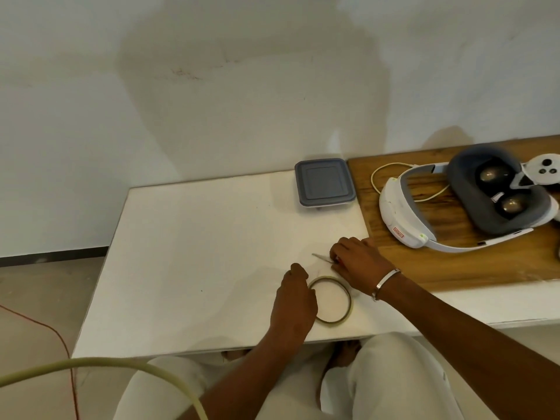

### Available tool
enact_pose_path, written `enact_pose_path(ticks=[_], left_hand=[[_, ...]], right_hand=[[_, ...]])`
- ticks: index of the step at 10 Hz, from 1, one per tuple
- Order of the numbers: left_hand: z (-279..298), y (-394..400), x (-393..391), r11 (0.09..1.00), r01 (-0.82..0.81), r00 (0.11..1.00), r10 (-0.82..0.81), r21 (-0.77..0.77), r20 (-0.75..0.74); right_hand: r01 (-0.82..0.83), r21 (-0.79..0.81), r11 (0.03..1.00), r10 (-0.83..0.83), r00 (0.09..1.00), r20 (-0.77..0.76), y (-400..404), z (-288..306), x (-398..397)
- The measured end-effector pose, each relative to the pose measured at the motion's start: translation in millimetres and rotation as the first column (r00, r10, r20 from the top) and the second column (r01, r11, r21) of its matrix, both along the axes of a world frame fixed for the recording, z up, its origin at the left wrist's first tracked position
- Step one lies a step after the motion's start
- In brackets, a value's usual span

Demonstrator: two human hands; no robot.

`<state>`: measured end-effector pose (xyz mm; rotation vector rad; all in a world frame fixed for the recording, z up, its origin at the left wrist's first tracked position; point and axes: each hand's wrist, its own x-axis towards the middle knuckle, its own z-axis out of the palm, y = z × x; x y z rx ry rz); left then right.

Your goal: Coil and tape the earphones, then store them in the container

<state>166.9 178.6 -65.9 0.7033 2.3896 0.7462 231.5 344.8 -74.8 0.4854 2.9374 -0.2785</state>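
Left hand (292, 301) curled loosely on thin olive tape ring (331, 300) lying on white counter (188, 253); right hand (357, 257) pinching small pointed metal tool (321, 257). Lidded grey square container (324, 183) shut, far edge. Earphones not visible.

My right hand (357, 257) covers the handles of the scissors (321, 257), so only the blade tips show, thin and hard to make out. My left hand (294, 301) hides the near-left part of the tape roll (333, 300). The lid hides whatever is in the container (324, 183) at the table's far edge. The controller (542, 171) is cut off by the right edge. I cannot see the earphones.
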Motion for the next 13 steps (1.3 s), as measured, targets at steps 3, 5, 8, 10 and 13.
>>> enact_pose_path(ticks=[3, 5, 8, 10, 13], left_hand=[[0, 24, -22, 0.997, 0.073, 0.989, -0.067, 0.040, -0.133], [0, 45, -39, 0.994, 0.106, 0.977, -0.099, 0.026, -0.190], [1, 64, -48, 0.996, 0.089, 0.973, -0.092, -0.024, -0.213], [-2, 61, -50, 0.993, 0.116, 0.972, -0.117, -0.018, -0.203], [16, 38, -59, 0.980, 0.197, 0.933, -0.177, 0.031, -0.313]], right_hand=[[0.243, -0.003, 0.970, -0.243, 0.970, -0.007, 13, 1, -8], [0.376, 0.014, 0.927, -0.376, 0.926, 0.023, 15, 4, -13], [0.367, 0.120, 0.923, -0.374, 0.926, 0.046, 10, 3, -18], [0.333, 0.117, 0.936, -0.343, 0.937, 0.074, 11, 7, -18], [0.266, 0.171, 0.949, -0.270, 0.963, 0.001, -3, 28, -22]])
